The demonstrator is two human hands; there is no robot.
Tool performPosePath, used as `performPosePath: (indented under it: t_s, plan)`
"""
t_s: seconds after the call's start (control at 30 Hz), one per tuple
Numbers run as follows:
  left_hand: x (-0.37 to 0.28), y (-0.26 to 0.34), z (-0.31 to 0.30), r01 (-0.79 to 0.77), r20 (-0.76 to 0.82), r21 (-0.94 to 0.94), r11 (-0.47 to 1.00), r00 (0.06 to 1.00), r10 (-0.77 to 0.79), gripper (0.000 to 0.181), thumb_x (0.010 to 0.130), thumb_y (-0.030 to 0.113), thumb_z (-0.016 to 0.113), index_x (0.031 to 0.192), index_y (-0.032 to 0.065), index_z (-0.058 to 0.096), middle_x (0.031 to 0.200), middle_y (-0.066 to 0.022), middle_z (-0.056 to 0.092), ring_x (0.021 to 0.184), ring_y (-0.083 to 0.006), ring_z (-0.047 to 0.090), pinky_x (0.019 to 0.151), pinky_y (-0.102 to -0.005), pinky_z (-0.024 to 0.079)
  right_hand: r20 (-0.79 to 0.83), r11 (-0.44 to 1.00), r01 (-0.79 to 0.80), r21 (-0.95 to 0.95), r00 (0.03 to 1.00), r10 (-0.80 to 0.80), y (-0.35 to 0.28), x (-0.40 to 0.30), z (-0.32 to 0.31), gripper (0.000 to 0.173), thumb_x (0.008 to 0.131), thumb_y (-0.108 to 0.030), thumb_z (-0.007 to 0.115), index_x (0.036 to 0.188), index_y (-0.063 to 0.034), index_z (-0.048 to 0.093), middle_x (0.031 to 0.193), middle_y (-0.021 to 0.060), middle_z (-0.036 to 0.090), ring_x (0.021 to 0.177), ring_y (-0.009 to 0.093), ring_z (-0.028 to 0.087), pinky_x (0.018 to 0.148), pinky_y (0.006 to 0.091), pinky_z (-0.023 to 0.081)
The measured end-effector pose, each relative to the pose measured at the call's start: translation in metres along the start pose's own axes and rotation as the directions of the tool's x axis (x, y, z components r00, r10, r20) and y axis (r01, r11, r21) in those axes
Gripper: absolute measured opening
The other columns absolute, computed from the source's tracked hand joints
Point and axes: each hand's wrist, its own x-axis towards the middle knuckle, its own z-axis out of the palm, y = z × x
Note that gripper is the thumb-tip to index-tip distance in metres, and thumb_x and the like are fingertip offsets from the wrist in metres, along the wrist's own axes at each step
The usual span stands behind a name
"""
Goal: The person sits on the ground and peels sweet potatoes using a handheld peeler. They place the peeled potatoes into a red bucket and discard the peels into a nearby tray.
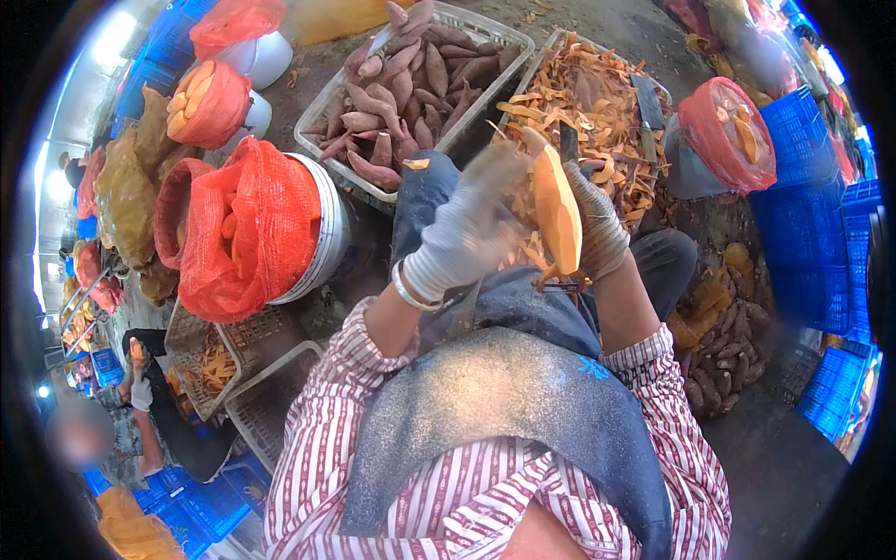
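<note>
A mostly peeled orange sweet potato (556, 210) is upright between my gloved hands, its pointed end down. My right hand (598, 220) holds it from the right side. Close on its left, my left hand (479, 217) is blurred by motion; its fingers and anything in them cannot be made out. Beyond the hands stands a crate of peelings (581, 91), with a dark flat blade-like piece (647, 102) lying across its right part. Unpeeled sweet potatoes (434, 70) fill a white plastic crate (514, 84) at the upper left of it. A scrap of peel (416, 164) rests on my left knee.
A white bucket (329, 231) lined with a red mesh bag (259, 217) stands at left. Another lined bucket (728, 133) is at right, near blue crates (801, 210). Sweet potatoes (728, 357) lie on the floor at right. A co-worker (140, 420) sits at lower left.
</note>
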Motion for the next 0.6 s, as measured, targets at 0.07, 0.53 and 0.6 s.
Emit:
performPosePath:
  t_s: [0.07, 0.53, 0.6]
  plan:
    - [-0.005, -0.007, -0.006, 0.21, -0.104, -0.507, 0.836, 0.948, -0.301, 0.05, 0.078, 0.006, 0.05, 0.124, 0.0034, 0.03, 0.11, -0.0062, 0.044, 0.1, -0.0149, 0.044, 0.082, -0.0264, 0.039, -0.034, 0.959, 0.057, -0.276, 0.997, -0.069, 0.019, 0.011, -0.019, 0.036, 0.081, -0.028, 0.049, 0.108, -0.0048, 0.047, 0.086, 0.0052, 0.056, 0.074, 0.014, 0.054, 0.063, 0.0262, 0.044]
    - [-0.011, -0.029, 0.021, 0.481, -0.001, -0.503, 0.719, 0.831, -0.557, 0.054, 0.067, 0.01, 0.064, 0.113, -0.0003, 0.038, 0.085, -0.0037, 0.051, 0.07, -0.0118, 0.051, 0.058, -0.0241, 0.044, -0.23, 0.916, 0.397, 0.058, 0.898, -0.374, -0.065, 0.009, -0.017, 0.023, 0.081, -0.026, 0.052, 0.093, -0.0056, 0.053, 0.062, -0.0007, 0.048, 0.051, 0.012, 0.046, 0.048, 0.0274, 0.039]
    - [-0.01, -0.033, 0.032, 0.496, -0.004, -0.45, 0.743, 0.831, -0.557, 0.052, 0.067, 0.009, 0.063, 0.112, -0.001, 0.039, 0.085, -0.0045, 0.052, 0.07, -0.0113, 0.051, 0.057, -0.0232, 0.044, -0.18, 0.896, 0.408, 0.176, 0.908, -0.378, -0.063, 0.017, 0.004, 0.025, 0.08, -0.028, 0.053, 0.092, -0.0053, 0.053, 0.06, -0.0015, 0.046, 0.049, 0.012, 0.044, 0.046, 0.0272, 0.038]
